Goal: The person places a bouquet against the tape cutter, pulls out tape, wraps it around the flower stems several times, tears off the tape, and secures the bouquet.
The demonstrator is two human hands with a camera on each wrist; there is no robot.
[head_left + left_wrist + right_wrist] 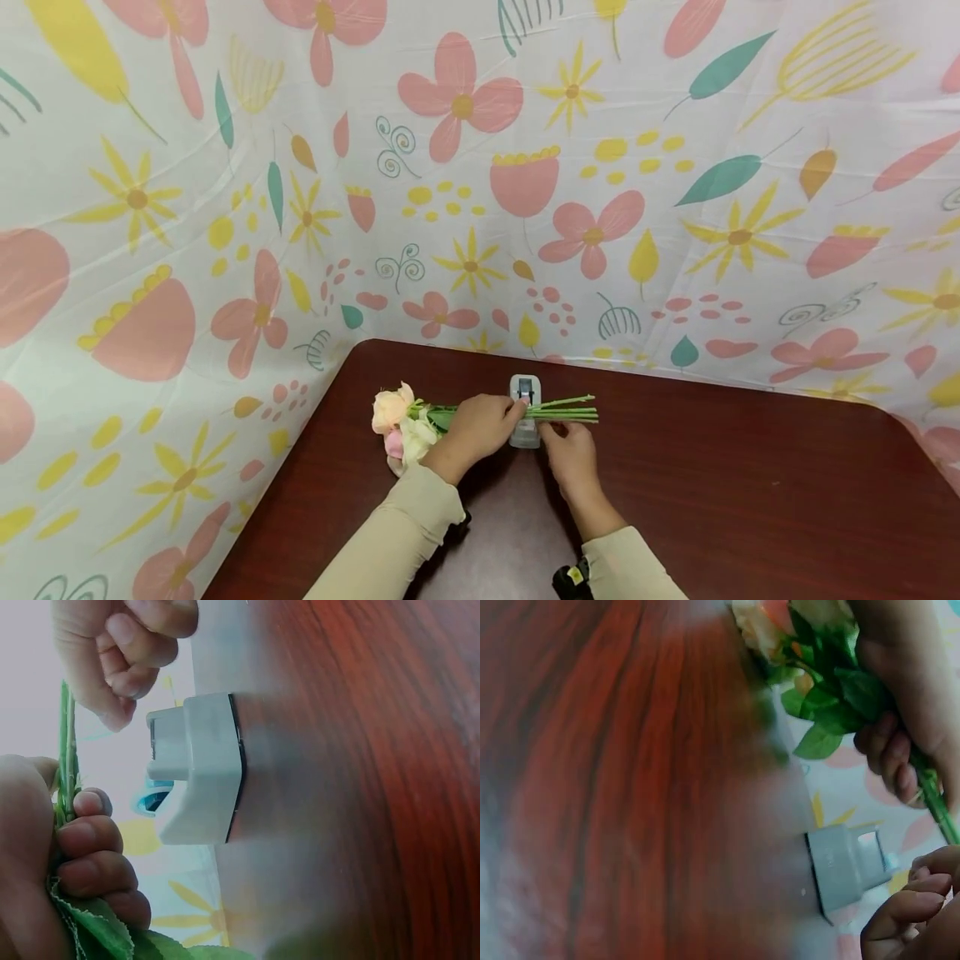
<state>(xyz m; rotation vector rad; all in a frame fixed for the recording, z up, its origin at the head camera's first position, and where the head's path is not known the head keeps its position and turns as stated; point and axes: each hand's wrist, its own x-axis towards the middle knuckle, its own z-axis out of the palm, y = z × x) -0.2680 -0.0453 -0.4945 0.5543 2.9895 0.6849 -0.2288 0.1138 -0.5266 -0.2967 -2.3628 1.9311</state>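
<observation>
My left hand [483, 425] grips the green stems [566, 411] of a flower bunch. Its peach, pink and cream blooms [393, 410] lie to the left, and leaves [840, 712] hang by the wrist. A small grey-white tape dispenser [525, 439] stands on the table under the stems, a blue part showing in the left wrist view. Just right of the dispenser, my right hand [572, 458] has its fingers curled close below the stems. Whether thin clear tape is between its fingertips does not show. In the left wrist view the right hand [127, 645] is just above the dispenser [199, 765].
The dark red-brown wooden table [750, 483] extends to both sides, with a glossy reflection near the arms. A white cloth [465, 208] printed with flowers and leaves hangs behind it and along its left side. Each wrist wears a black camera strap.
</observation>
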